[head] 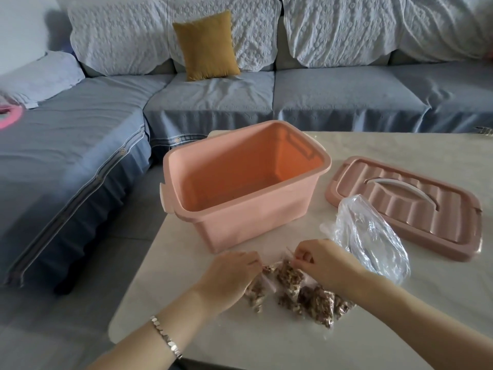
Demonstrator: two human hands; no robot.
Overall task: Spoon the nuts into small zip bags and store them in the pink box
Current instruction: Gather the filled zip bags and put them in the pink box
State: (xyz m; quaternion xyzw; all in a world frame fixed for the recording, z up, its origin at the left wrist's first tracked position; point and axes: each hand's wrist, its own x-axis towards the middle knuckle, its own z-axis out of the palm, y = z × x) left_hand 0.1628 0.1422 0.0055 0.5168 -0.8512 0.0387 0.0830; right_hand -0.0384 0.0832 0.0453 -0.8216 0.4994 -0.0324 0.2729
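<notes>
1. The bench [440, 303] is carrying the pink box [253, 217], which is standing open with no bags showing inside. Its lid [416, 209] is lying to the box's right.
2. A large clear plastic bag [373, 236] is lying in front of the box, toward the lid.
3. Filled small zip bags [317, 303] are lying heaped just in front of the box.
4. The left hand [229, 273] and right hand [320, 260] are pinching the top edge of one nut bag [288, 276] between their fingers [252, 259]. A half-pressed seal would probably be spilling nuts during the lift into the box.

Matt pink plastic box [253, 217] and ribbed lid [426, 209] — clear glossy film bag [373, 236], smooth pale tabletop [240, 337]
</notes>
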